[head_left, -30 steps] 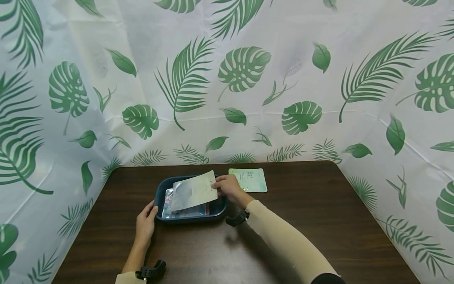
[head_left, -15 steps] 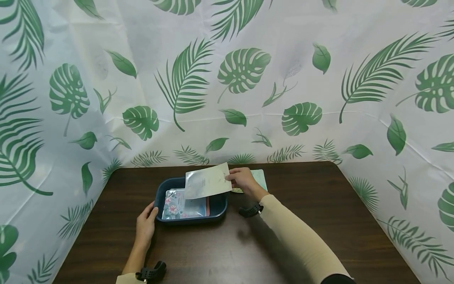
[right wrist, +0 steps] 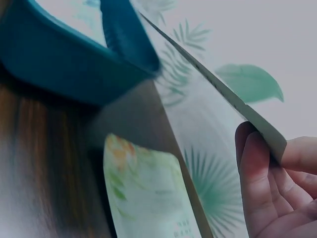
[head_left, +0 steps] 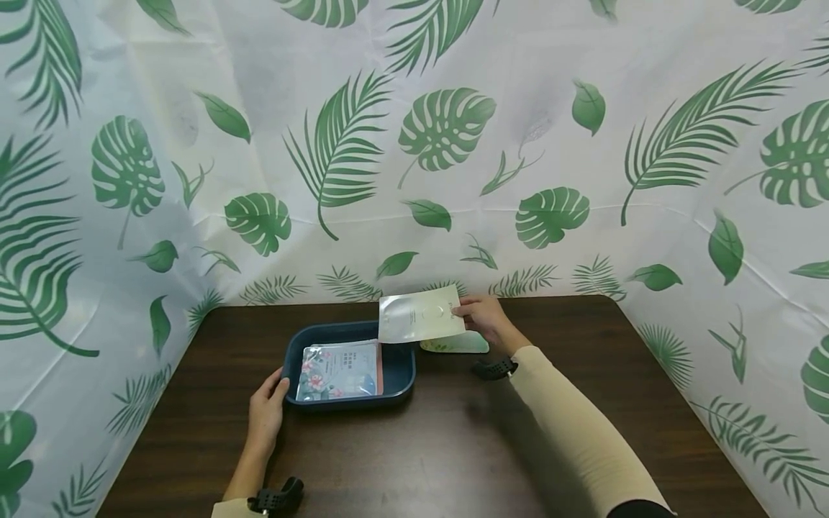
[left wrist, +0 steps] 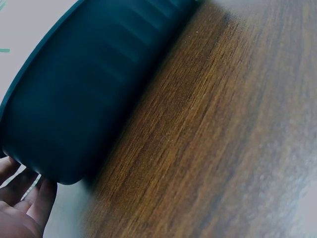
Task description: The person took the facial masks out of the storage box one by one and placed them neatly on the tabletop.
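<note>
My right hand (head_left: 486, 318) pinches a pale cream sheet mask packet (head_left: 421, 315) by its right edge, thumb on one face and fingers on the other. The packet hangs above the table, overlapping the right rim of a dark blue plastic basin (head_left: 350, 404) in the head view. Edge-on, the cream packet (right wrist: 208, 74) shows as a thin strip in the right wrist view. My left hand (head_left: 267, 406) holds the basin's left end, its fingers (left wrist: 44, 201) against the outer wall. Inside the basin lies a flowered sheet mask packet (head_left: 340, 370).
A green sheet mask packet (head_left: 453, 343) lies on the brown wooden table (head_left: 401, 460) right of the basin, partly covered by the cream one in the head view. A white leaf-printed curtain (head_left: 473, 237) stands along the table's back edge.
My right hand has carried the cream packet right and slightly back, from over the basin to above the green packet. The flowered packet is now fully uncovered. My left hand has stayed at the basin.
</note>
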The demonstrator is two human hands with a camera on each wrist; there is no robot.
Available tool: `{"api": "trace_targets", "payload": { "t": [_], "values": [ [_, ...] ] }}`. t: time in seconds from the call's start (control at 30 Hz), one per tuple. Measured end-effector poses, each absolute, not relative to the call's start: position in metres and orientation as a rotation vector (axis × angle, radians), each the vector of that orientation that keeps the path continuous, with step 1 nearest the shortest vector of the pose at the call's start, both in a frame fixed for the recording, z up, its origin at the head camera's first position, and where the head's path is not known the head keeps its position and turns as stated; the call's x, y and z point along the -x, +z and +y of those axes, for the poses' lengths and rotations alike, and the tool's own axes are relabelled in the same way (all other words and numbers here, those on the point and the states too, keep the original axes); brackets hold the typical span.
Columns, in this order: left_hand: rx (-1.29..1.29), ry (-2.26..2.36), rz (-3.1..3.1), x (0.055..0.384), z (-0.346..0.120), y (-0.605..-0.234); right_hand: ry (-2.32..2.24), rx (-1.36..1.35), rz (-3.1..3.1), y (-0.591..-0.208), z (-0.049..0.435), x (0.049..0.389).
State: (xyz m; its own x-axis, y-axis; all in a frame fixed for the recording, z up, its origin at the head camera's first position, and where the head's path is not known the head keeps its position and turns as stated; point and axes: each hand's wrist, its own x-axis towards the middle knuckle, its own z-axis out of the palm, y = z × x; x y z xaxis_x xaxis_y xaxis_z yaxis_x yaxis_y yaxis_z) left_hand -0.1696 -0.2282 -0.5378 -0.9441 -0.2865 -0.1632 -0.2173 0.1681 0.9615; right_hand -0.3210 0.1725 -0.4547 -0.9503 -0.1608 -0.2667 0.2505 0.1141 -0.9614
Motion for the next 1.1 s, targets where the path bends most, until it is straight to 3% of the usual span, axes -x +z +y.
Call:
{"api": "trace_targets", "payload": {
  "t": [0.3,1.1],
  "values": [
    [-0.506,-1.924,-2.351,0.168,-0.227,-0.536,-1.839,-0.254,2.177,-0.461,0.209,0.329],
    [-0.526,-1.891,-2.344,0.17,-0.229,-0.532,-1.762,-0.36,2.277,-0.473,0.305,0.336]
  ]
}}
